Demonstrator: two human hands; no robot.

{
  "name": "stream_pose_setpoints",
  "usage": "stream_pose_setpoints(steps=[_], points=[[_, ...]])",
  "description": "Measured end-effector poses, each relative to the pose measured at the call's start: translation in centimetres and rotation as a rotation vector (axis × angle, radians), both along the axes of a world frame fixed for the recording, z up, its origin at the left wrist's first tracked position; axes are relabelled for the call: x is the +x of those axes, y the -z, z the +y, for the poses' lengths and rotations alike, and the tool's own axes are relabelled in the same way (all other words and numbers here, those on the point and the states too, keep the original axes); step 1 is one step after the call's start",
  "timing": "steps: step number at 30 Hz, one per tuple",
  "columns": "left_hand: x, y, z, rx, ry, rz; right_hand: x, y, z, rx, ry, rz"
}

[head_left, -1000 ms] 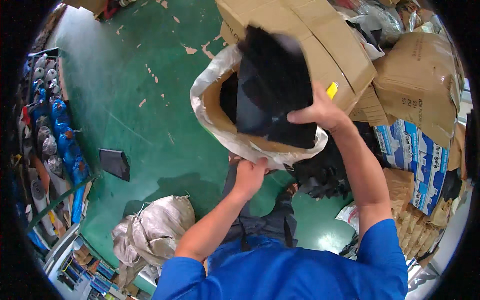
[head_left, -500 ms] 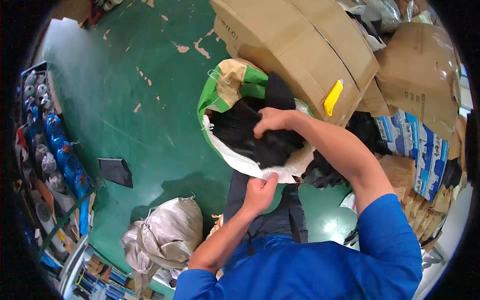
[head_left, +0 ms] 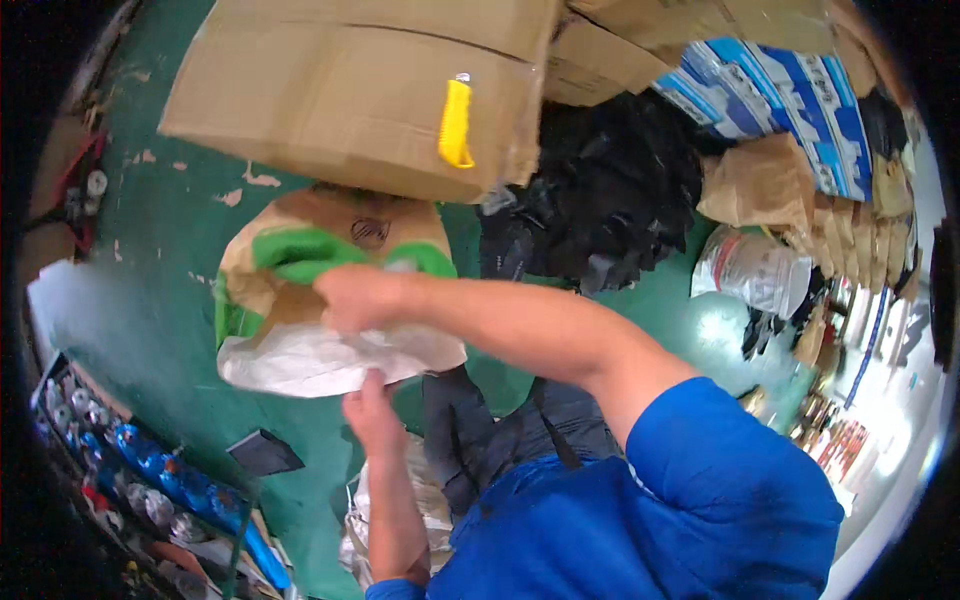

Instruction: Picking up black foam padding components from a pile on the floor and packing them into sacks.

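A large sack (head_left: 300, 372), brown and green outside with a white lining, stands in front of me, its mouth partly folded over. My left hand (head_left: 372, 405) is closed on the near white edge of this sack. Over the sack's mouth, my right hand (head_left: 355, 298) is curled against the folded rim beside the green band, blurred by motion. The right forearm crosses over the sack from the right. What lies inside the sack is hidden.
A big cardboard box (head_left: 330, 90) with a yellow utility knife (head_left: 455, 125) on it stands beyond the sack. Black fabric pieces (head_left: 620, 190) are heaped to its right. A dark flat piece (head_left: 265, 453) lies on the green floor at left, near shelving with blue rolls (head_left: 150, 460).
My view has turned to the right. My right hand has come up off the black material in the sack to its rim, and that black material is now out of sight.
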State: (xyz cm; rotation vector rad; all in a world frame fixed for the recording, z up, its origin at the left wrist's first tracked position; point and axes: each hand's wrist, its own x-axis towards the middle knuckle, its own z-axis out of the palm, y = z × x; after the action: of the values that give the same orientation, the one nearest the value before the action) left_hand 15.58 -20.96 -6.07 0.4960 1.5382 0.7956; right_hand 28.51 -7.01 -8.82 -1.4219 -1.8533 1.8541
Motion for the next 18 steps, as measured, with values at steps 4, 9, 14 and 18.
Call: stream_pose_setpoints(steps=[4, 9, 14, 18], points=[[0.2, 0.4, 0.6, 0.045, 0.037, 0.088, 6.9, -4.3, -7.5, 0.274, 0.51, 0.554], [3.8, 1.4, -3.5, 0.07, -0.133, 0.124, 20.8, 3.2, -18.5, -0.152, 0.908, 0.76], [14.4, 6.1, -13.4, -0.127, 0.212, 0.13, 38.8, 15.8, -38.7, -0.658, 1.52, 0.463], [25.7, 8.0, -18.1, -0.021, 0.868, 0.104, 46.9, 21.6, -53.3, -0.808, 1.886, 0.236]])
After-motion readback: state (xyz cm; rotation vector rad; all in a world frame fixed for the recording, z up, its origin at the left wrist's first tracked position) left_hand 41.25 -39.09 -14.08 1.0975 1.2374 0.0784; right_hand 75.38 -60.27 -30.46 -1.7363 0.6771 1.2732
